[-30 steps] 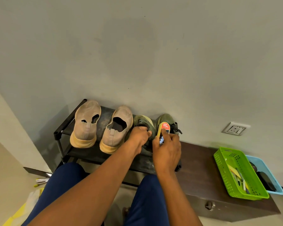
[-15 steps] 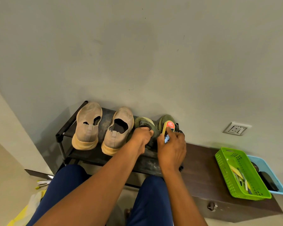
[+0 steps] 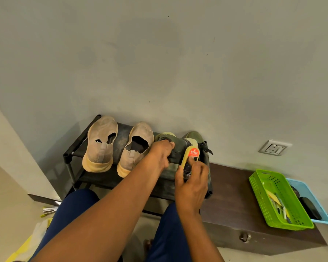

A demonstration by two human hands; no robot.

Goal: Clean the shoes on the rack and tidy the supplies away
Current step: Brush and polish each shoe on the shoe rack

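A black shoe rack (image 3: pixel 72 148) against the wall carries two beige slip-on shoes (image 3: pixel 100 144) (image 3: pixel 136 148) on the left and a pair of dark green shoes on the right. My left hand (image 3: pixel 159 154) grips the nearer green shoe (image 3: pixel 178 148) at its opening. My right hand (image 3: pixel 191 182) holds a yellow Kiwi shoe brush (image 3: pixel 191 156) with a red label, its bristles against that shoe's side. The second green shoe (image 3: pixel 194 136) shows just behind the brush, mostly hidden.
A dark wooden chest (image 3: pixel 235 197) stands to the right of the rack. On it sit a green basket (image 3: pixel 261 197) with small items and a blue basket (image 3: pixel 318 210) holding a dark object. A wall socket (image 3: pixel 273 147) is above. Papers lie on the floor at left.
My right hand has drawn the brush back toward me along the green shoe. The left hand keeps its grip on the shoe.
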